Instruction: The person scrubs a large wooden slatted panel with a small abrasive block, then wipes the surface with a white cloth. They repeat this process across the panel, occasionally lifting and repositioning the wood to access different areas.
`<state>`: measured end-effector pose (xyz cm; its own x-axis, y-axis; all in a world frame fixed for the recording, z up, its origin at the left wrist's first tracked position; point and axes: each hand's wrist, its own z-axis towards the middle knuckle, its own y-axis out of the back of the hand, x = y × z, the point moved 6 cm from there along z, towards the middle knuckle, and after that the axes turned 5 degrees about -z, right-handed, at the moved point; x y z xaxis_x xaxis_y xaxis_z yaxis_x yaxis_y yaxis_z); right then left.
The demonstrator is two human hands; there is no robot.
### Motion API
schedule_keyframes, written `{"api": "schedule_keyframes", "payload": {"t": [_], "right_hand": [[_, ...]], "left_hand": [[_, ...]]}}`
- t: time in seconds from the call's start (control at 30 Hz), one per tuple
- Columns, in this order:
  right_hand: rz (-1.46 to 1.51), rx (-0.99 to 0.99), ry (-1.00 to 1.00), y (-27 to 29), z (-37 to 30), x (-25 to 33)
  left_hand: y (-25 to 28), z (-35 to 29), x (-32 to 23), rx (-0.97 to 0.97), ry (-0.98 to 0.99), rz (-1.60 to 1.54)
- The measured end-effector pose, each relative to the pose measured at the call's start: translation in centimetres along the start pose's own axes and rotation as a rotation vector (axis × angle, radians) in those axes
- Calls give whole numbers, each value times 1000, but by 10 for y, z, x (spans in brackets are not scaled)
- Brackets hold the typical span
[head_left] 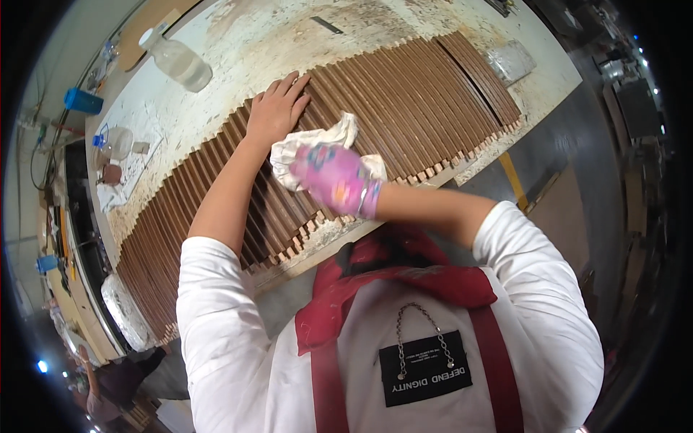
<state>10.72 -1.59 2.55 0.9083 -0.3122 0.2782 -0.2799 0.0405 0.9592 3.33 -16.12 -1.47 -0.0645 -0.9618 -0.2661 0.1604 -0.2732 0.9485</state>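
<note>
Slat row [404, 94] covers the near half of the table [267, 43]; open run to my right along it. Far side bare but for two plastic bottles [177, 61] at far left, well apart from my hands.

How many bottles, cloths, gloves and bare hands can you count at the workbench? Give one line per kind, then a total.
Bottles: 2 (large, small)
Cloths: 1 (white cloth)
Gloves: 1 (pink, on right hand)
Bare hands: 1 (left hand)
Total: 5
</note>
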Motion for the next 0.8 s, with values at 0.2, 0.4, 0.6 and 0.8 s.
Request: {"api": "schedule_keyframes", "payload": {"t": [0.2,0.4,0.6,0.8], "right_hand": [[793,256,176,21,-81,-2],[2062,-401,-340,72,-79,-99],[1615,-493,-272,59,-59,-104],[25,-243,-178,36,-69,-66]], "left_hand": [[11,-8,2,-97,-14,143],[62,-29,-110,212,387,-1586],[61,-44,-106,-253,788,-1557],[148,3,-65,-481,-138,-196]]}}
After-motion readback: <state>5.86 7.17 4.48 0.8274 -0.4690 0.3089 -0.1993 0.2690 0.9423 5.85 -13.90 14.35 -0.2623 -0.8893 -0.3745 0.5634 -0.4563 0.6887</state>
